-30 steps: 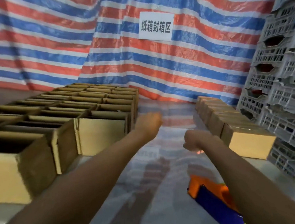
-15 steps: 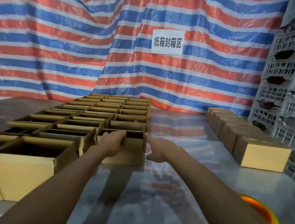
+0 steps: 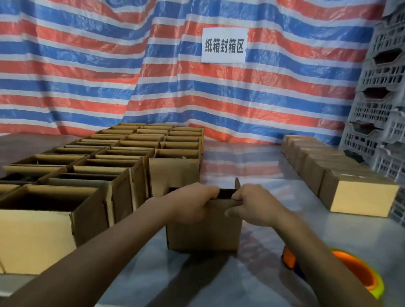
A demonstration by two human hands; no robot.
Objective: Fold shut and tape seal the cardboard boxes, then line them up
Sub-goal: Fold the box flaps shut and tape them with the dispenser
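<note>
Since the earlier frame, one open box [image 3: 204, 229] had been drawn out of the block of open boxes [image 3: 112, 170] at centre left and brought nearer, to the middle of the frame on the metal table [image 3: 245, 294]. Its near top edge was gripped by the left hand [image 3: 189, 205] and the right hand [image 3: 259, 205], with the fingers of both curled tightly over the rim. Fetching was judged almost done and folding not yet begun. Next, the flaps would need to be pressed down and the tape dispenser [image 3: 355, 269] at lower right taken up. The sealed row [image 3: 354, 193] lay at centre right.
</note>
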